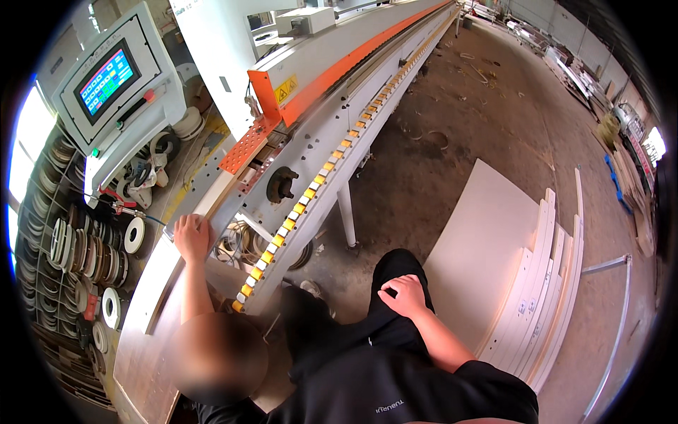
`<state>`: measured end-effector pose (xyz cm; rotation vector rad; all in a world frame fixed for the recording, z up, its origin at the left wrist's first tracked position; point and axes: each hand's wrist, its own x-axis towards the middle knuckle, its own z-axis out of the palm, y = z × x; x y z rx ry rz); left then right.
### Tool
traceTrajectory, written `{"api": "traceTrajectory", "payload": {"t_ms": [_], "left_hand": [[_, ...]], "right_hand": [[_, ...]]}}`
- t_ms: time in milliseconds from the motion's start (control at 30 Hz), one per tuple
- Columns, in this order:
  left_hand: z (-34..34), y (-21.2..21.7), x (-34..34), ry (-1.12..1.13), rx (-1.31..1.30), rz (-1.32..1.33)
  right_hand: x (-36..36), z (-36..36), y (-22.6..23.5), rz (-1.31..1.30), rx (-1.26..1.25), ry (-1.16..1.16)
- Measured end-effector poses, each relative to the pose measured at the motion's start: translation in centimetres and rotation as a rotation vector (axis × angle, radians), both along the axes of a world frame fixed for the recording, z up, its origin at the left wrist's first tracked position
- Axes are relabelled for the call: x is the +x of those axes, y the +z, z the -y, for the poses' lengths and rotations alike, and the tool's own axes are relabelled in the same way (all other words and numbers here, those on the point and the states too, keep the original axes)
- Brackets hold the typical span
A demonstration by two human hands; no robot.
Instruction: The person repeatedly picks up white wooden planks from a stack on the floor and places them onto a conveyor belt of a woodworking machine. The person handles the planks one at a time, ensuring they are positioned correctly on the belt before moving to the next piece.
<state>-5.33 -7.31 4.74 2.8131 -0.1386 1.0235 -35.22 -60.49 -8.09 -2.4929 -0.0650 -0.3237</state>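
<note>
My left hand (192, 239) rests on a long, narrow pale board (167, 283) at the near end of a white and orange machine (311, 81), palm down with the fingers laid forward over it. My right hand (406, 295) lies on my black-trousered thigh, empty, with its fingers loosely extended. Beside my left forearm runs a rail of yellow and white rollers (300, 208). An orange perforated plate (244, 150) sits ahead of the left hand. A blurred patch covers my left arm near the elbow.
At my right stands a stack of pale panels (487, 233), with a metal frame (607, 265) beyond. A control panel with a lit screen (106, 81) is at the upper left. Below it, racks hold several rolls of edging (88, 244). A machine leg (346, 215) meets the floor.
</note>
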Motion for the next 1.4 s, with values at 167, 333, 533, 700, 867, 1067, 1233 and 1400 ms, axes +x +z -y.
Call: {"api": "traceTrajectory", "payload": {"t_ms": [167, 333, 533, 700, 867, 1067, 1233, 1400], "left_hand": [[-0.3, -0.2, -0.1, -0.011, -0.022, 0.016], [-0.2, -0.2, 0.1, -0.032, -0.030, 0.034], [-0.4, -0.4, 0.1, -0.019, -0.046, 0.004], [-0.4, -0.5, 0.2, 0.000, -0.046, -0.003], [-0.4, -0.5, 0.1, 0.008, -0.063, 0.001], [-0.5, -0.7, 0.3, 0.030, -0.057, -0.010], [-0.5, -0.8, 0.2, 0.023, -0.042, -0.008], [-0.5, -0.6, 0.0, 0.003, -0.017, -0.021]], "right_hand": [[0.1, -0.2, 0.2, -0.004, 0.013, -0.002], [0.0, -0.1, 0.0, -0.008, 0.011, -0.006], [0.0, -0.2, 0.3, 0.004, 0.002, 0.007], [0.1, -0.3, 0.3, 0.011, 0.002, 0.009], [0.1, -0.3, -0.1, 0.010, 0.004, 0.005], [0.1, -0.3, 0.0, -0.011, 0.001, -0.001], [0.1, -0.4, -0.1, -0.017, 0.003, -0.003], [0.0, -0.2, 0.0, 0.001, 0.008, -0.007]]}}
